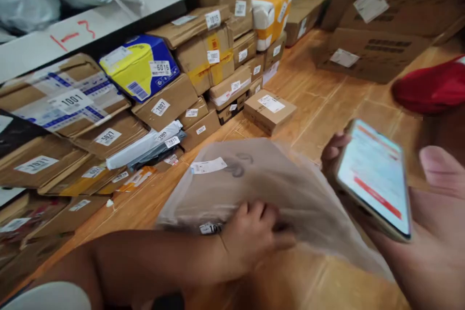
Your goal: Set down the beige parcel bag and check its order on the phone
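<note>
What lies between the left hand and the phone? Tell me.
In the head view, part of the plastic bag shows between the left hand and phone.

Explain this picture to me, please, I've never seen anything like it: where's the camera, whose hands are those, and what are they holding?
There is no machine here, just a person working with bare hands. The single picture comes from a camera worn on their head, looking forward and down.

The right hand holds a phone with its screen lit. The left hand is on a parcel in cloudy plastic that lies on the wooden floor; blur hides whether it grips it.

Beyond the parcel, a small cardboard box sits on the floor. To the left, numbered packages are stacked below a white shelf edge. At the far right is something red, too blurred to name.
</note>
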Demonstrator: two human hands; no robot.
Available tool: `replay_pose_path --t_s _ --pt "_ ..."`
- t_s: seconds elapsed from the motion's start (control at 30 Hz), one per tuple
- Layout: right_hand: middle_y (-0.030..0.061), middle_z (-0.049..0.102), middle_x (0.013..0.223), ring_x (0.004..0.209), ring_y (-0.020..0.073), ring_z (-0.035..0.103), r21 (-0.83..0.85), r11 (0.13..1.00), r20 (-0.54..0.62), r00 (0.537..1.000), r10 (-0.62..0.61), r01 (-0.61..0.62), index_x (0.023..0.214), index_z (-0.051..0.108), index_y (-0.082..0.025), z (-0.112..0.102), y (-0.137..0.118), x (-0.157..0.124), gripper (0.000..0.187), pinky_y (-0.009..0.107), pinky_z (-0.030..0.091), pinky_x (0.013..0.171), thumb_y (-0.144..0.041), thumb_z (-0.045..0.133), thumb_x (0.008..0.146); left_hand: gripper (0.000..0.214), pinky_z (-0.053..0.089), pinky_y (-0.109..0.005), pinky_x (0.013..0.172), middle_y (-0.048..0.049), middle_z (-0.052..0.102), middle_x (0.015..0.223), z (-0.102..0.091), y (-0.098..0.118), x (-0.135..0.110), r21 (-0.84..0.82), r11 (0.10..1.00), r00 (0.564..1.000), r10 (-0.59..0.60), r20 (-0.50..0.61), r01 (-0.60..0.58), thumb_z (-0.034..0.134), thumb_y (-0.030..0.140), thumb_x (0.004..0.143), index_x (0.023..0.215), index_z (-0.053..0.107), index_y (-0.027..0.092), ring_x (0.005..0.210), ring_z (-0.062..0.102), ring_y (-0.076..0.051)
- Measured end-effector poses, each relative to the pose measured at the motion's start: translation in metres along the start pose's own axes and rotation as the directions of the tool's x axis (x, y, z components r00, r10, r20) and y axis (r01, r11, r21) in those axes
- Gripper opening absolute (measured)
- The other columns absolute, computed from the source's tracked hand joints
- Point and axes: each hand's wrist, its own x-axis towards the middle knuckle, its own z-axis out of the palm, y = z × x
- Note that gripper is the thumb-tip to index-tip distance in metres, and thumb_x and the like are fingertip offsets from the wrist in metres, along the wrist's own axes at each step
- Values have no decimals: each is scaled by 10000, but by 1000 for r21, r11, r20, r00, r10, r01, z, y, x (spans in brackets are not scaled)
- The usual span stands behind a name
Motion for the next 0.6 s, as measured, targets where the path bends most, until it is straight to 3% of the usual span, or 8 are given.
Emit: replay_pose_path --t_s 0.07,0.17,0.23,0.27,0.4,0.5,0.6 --pt "187 632 1183 781 217 701 -79 991 8 994 109 -108 1112 626 -111 -13 22 16 538 405 505 622 -420 270 854 96 334 -302 585 -9 509 759 24 -5 -26 66 995 992 83 -90 -77 443 320 918 960 528 314 690 441 -166" --pt "202 698 1060 771 303 713 -179 943 -59 959 276 -282 1067 691 -154 -49 59 31 446 489 533 661 -442 468 811 142 362 -323 633 18 516 733 58 -6 -58 138 975 973 191 -125 -174 457 310 912 976 564 377 669 454 -153" --pt "235 706 1005 731 329 716 -225 873 -137 901 412 -433 1001 728 -118 -76 83 34 427 513 550 670 -392 469 800 215 378 -332 644 21 596 859 77 -2 -73 173 962 965 234 -119 -212 441 331 916 1032 563 464 688 475 -151" --pt "236 712 981 716 338 716 -262 839 -115 878 464 -477 974 738 -124 -88 94 35 374 551 543 700 -352 511 784 245 387 -332 643 17 626 973 84 0 -78 187 958 963 241 -120 -217 427 354 918 1066 551 504 719 491 -156" --pt "217 725 956 682 344 713 -407 806 52 871 489 -429 920 747 -135 -120 123 41 243 608 525 786 -236 636 730 306 424 -349 629 2 610 1203 106 11 -90 216 955 962 234 -137 -202 374 439 911 1145 528 563 837 556 -194" --pt "199 736 917 720 356 714 -458 813 94 890 447 -360 891 751 -139 -123 135 53 214 553 571 690 -191 635 720 283 449 -364 626 41 623 1194 122 13 -95 254 943 945 266 -192 -214 377 457 894 1011 626 524 962 591 -235" --pt "196 739 874 715 349 715 -516 805 93 915 392 -292 856 752 -119 -122 145 62 203 489 591 625 -138 639 689 300 450 -330 567 67 677 1060 142 13 -98 344 913 900 326 -290 -220 378 413 891 854 667 483 956 611 -217"
